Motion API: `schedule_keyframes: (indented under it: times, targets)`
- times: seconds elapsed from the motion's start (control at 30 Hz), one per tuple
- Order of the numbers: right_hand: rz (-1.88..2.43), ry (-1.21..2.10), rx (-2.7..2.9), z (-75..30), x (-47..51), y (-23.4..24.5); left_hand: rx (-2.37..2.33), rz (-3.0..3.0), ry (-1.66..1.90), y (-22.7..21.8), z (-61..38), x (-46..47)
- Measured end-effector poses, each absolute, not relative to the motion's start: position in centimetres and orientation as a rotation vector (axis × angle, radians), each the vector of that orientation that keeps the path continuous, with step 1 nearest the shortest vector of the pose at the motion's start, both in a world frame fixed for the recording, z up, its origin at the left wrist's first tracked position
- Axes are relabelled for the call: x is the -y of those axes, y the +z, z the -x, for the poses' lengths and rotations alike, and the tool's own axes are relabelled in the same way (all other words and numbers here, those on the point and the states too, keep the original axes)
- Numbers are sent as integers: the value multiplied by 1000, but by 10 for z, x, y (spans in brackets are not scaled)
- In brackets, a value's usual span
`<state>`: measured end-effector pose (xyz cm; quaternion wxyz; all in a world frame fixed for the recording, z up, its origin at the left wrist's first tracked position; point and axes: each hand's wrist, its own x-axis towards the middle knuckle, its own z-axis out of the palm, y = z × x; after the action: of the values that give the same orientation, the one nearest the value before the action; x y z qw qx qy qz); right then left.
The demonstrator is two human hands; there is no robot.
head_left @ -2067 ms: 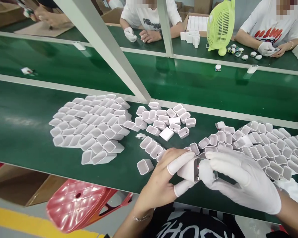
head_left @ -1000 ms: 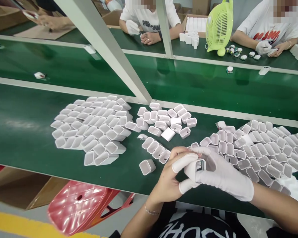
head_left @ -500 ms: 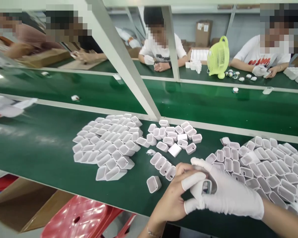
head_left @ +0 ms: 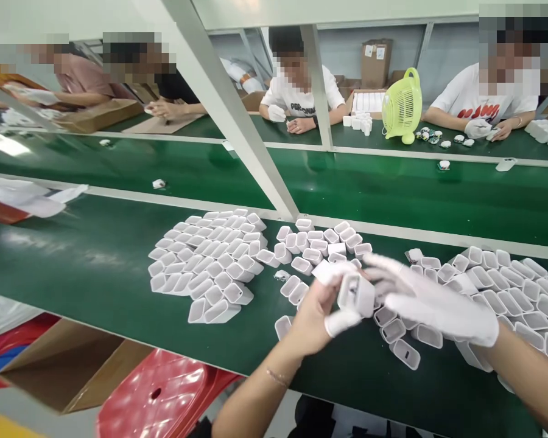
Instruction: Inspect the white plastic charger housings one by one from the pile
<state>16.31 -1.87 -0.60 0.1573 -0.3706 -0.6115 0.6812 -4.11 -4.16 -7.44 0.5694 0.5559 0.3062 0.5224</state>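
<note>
Holding a white casing (head_left: 357,296) in the left hand (head_left: 322,308), raised over the green bench (head_left: 95,255) near the middle of the scene. Gripping it between covered thumb and fingers, parted only as far as the casing's width. Stretching out the gloved right hand (head_left: 438,304) just beside the casing's right side, with fingers spread and blurred, and with nothing visible in their grasp; cannot tell whether touching the casing.

Seeming part-way through handling this one piece, judging by the two hands so close together. Showing a small dark detail inside the casing's mouth, too blurred to tell whether a fitted part or a slot.

Judging by the number of pieces about, seeming far from the end of the batch. Leaving a dense left cluster (head_left: 210,249), a looser far-middle group (head_left: 319,244) and a wide right group (head_left: 506,289), mostly with mouths uncovered. Cannot tell which of these count as finished. Showing a dark mark inside a near casing (head_left: 404,354), below the right hand. Also showing a small loose part (head_left: 282,275) between the left cluster and the hands, too small to identify.
</note>
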Motion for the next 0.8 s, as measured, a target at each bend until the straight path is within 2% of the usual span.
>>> schedule_keyframes:
  times: [0.17,0.4,0.5,0.6,0.67,0.73,0.8]
  targets:
    - [1431,1413,1731,-202,8,-5,-769,-415,1077,-50,43,8]
    - [1448,1386,1704,-220,10,-23,-885,-175,1015,-38,34,-3]
    - [1495,1315,1763,-225,6,-26,-846,-302,1008,-45,34,-8]
    - [1575,1048,1819,-236,-13,-27,-871,-662,1052,-54,39,-36]
    - [1766,802,1884,-245,-36,-29,-1025,-1057,1033,-61,41,-71]
    - [2066,616,1992,-253,-62,-35,-1289,-1602,870,-70,40,-115]
    - [2248,586,2091,-256,-85,-43,-1350,-1723,806,-80,36,-158]
